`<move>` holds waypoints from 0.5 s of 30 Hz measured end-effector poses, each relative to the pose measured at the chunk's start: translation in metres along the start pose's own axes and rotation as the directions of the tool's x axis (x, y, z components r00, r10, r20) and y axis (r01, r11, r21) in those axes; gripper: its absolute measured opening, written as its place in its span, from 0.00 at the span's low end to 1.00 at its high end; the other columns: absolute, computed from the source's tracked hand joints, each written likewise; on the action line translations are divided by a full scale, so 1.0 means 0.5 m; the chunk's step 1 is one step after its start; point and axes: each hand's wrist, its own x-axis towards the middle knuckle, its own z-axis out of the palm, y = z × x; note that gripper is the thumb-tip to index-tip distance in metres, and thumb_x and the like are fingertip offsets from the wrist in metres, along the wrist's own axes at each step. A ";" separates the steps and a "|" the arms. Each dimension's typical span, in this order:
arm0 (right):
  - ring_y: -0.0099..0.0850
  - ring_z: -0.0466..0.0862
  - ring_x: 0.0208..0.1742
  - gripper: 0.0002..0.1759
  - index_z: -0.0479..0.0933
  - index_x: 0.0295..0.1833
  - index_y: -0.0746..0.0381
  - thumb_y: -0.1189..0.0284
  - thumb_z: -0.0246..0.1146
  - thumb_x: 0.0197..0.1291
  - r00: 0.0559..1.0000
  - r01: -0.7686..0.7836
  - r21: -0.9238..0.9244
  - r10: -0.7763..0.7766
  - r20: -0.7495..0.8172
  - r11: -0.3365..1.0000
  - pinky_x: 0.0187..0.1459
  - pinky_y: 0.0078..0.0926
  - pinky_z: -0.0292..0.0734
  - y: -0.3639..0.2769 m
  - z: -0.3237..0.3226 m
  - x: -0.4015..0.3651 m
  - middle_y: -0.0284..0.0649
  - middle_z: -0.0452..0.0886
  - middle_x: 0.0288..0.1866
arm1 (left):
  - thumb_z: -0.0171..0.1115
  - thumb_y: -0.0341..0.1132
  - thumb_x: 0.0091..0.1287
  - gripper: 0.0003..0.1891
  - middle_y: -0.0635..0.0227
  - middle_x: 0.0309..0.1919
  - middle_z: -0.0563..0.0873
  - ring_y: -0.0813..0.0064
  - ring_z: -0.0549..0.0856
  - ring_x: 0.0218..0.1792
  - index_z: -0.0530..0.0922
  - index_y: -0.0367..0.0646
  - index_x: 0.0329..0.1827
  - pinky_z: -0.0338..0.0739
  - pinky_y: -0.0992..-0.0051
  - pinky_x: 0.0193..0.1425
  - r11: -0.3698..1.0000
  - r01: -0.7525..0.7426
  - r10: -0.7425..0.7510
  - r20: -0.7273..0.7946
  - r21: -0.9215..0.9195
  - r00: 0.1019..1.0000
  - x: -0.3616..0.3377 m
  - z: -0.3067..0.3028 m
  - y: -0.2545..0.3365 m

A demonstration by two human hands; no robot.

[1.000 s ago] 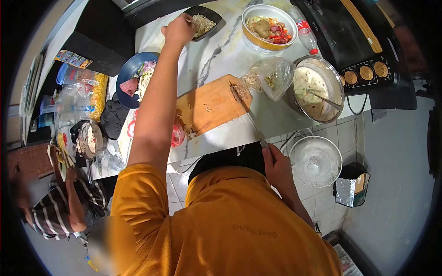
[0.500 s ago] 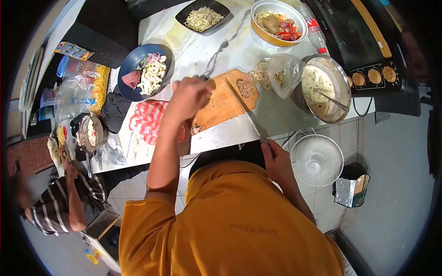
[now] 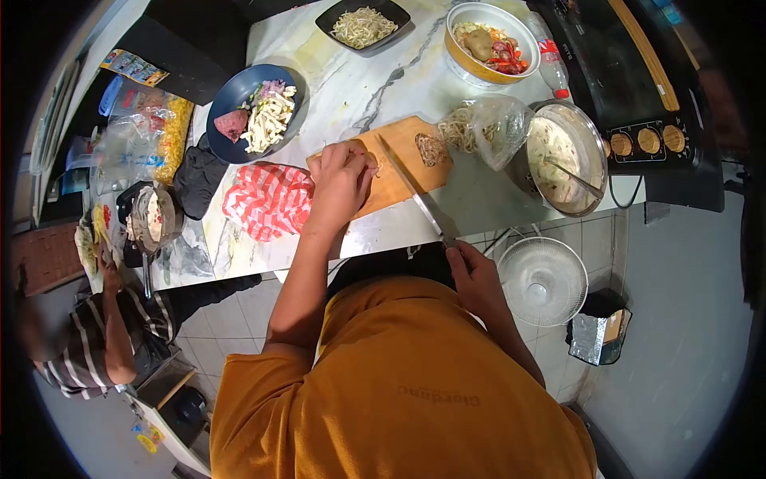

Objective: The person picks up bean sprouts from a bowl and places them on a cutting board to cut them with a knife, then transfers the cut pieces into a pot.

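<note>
My left hand (image 3: 341, 177) is over the left part of the wooden cutting board (image 3: 399, 140). Its fingers are curled and pressed together near the board's surface, hiding whatever may be under them. My right hand (image 3: 476, 275) grips the handle of a kitchen knife (image 3: 411, 190) at the counter's front edge. The blade lies slantwise across the board, apart from my left hand. A small heap of brown chopped food (image 3: 431, 149) rests at the board's right end. Beside my left wrist is a red-and-white striped plastic bag (image 3: 270, 201).
A blue plate (image 3: 219, 120) of chopped food, a black dish of bean sprouts (image 3: 365, 29) and a bowl of vegetables (image 3: 488, 76) stand farther back. To the right are a plastic bag (image 3: 501, 132), a metal bowl (image 3: 594, 144) and a stove (image 3: 686, 164). Another person (image 3: 92, 343) works at left.
My left hand has come down and to the right onto the board, its fingers now curled together. The knife in my right hand has shifted slightly left. The whole view has moved a little.
</note>
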 end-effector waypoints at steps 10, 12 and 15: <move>0.25 0.76 0.25 0.21 0.80 0.56 0.65 0.58 0.56 0.74 0.998 -0.027 -0.099 0.032 0.046 0.995 0.31 0.28 0.71 -0.022 -0.001 -0.010 0.41 0.79 0.23 | 0.71 0.33 0.60 0.05 0.69 0.48 0.81 0.63 0.76 0.54 0.86 0.47 0.39 0.63 0.62 0.61 1.000 0.007 -0.006 -0.044 0.021 0.999 -0.006 0.003 0.001; 0.27 0.77 0.25 0.21 0.80 0.56 0.65 0.58 0.56 0.74 0.999 -0.011 -0.112 0.016 0.039 0.994 0.31 0.29 0.72 -0.025 -0.001 -0.010 0.42 0.79 0.24 | 0.72 0.33 0.60 0.05 0.69 0.47 0.81 0.63 0.76 0.54 0.86 0.47 0.39 0.63 0.62 0.60 1.000 0.011 -0.010 -0.051 0.014 0.999 -0.006 0.003 0.001; 0.33 0.79 0.24 0.20 0.80 0.57 0.64 0.59 0.56 0.74 0.999 -0.028 -0.145 0.031 0.025 0.989 0.30 0.32 0.72 -0.041 -0.003 -0.012 0.46 0.80 0.23 | 0.72 0.33 0.60 0.05 0.70 0.46 0.81 0.63 0.76 0.53 0.86 0.47 0.38 0.63 0.62 0.59 1.000 0.018 -0.018 -0.055 0.006 0.998 -0.007 0.005 0.000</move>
